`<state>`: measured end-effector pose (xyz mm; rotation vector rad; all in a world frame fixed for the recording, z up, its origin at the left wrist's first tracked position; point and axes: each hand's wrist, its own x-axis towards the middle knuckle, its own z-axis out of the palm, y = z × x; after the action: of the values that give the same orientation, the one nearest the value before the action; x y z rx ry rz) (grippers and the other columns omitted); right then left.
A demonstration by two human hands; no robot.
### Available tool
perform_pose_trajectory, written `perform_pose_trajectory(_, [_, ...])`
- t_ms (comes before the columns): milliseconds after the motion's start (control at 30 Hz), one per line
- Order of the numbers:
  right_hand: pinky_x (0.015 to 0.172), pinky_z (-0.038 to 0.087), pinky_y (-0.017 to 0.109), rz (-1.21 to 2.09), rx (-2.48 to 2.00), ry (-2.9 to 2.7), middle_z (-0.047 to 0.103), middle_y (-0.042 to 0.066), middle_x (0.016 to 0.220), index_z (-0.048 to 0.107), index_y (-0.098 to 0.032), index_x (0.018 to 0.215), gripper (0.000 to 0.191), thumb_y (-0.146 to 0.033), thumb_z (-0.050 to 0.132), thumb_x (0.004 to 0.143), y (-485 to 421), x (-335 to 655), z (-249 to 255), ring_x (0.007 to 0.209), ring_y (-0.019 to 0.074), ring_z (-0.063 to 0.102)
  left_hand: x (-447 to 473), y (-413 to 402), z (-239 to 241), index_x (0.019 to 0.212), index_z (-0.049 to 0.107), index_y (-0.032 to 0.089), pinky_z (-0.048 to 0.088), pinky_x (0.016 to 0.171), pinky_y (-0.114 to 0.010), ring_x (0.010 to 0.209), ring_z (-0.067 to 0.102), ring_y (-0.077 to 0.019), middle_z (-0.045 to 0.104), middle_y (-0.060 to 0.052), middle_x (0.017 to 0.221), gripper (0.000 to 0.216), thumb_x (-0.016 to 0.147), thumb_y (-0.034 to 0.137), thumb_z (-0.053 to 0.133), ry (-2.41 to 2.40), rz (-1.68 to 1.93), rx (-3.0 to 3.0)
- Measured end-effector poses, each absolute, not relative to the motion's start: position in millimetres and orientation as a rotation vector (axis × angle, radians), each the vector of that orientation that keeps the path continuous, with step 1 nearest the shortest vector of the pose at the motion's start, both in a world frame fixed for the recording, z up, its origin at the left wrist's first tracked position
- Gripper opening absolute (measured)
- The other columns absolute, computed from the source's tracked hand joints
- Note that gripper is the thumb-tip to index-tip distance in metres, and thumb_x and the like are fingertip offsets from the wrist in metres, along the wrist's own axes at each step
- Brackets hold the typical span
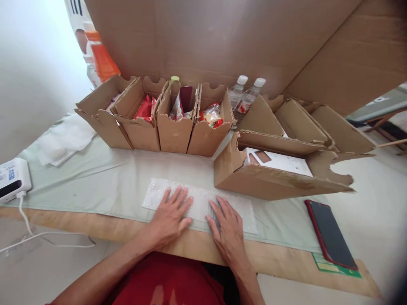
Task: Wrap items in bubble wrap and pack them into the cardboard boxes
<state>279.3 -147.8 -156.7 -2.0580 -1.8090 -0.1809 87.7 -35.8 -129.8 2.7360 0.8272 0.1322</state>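
A strip of clear bubble wrap (200, 195) lies flat near the table's front edge. On its left part rests my left hand (171, 217), palm down with the fingers spread. My right hand (226, 224) lies palm down on the right part, its fingers stretched out and a little apart. Neither hand grips anything. Just beyond my right hand stands a cardboard box (270, 180) with a white printed box (288, 164) inside it.
Several cardboard bins (173, 137) with packaged snacks line the back. Two water bottles (246, 99) stand behind. More bins (302, 120) are at right. A phone (332, 233) lies near the right edge, a white corded device (14, 180) at left, white packing sheets (65, 142) behind it.
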Motion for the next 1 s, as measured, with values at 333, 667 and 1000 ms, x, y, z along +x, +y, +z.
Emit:
perform_pose_trajectory(333, [0.100, 0.047, 0.053, -0.196, -2.096, -1.416, 0.064, 0.017, 0.135, 0.068, -0.017, 0.115, 0.041, -0.047, 0.044, 0.101, -175.7, 326.5, -147.7, 0.126, 0.0338, 0.059, -0.6, -9.5, -133.9, 0.138, 0.058, 0.011, 0.032, 0.115, -0.064, 0.147, 0.037, -0.0428, 0.050, -0.024, 0.151, 0.052, 0.100, 0.042, 0.042, 1.588, 0.264, 2.710])
perform_pose_trajectory(667, [0.094, 0.048, 0.053, -0.037, -2.232, -1.152, 0.071, 0.019, 0.118, 0.065, -0.019, 0.085, 0.039, -0.053, 0.047, 0.091, -160.0, 342.4, -147.8, 0.109, 0.0345, 0.064, 27.0, -4.3, -144.1, 0.090, 0.063, 0.019, 0.046, 0.105, -0.059, 0.135, 0.051, -0.0406, 0.064, -0.022, 0.132, 0.014, 0.089, 0.023, 0.050, 1.426, 0.704, 2.553])
perform_pose_trajectory(1000, [0.104, 0.052, 0.040, 0.503, -1.987, -0.937, 0.058, 0.011, 0.146, 0.048, -0.022, 0.149, 0.064, -0.042, 0.064, 0.091, -229.0, 288.4, -121.8, 0.131, 0.0279, 0.059, 46.8, 27.6, -106.8, 0.102, 0.066, 0.021, 0.056, 0.069, -0.030, 0.075, 0.071, -0.0195, 0.076, -0.003, 0.094, 0.022, 0.086, 0.025, 0.052, 1.361, 0.848, 2.190])
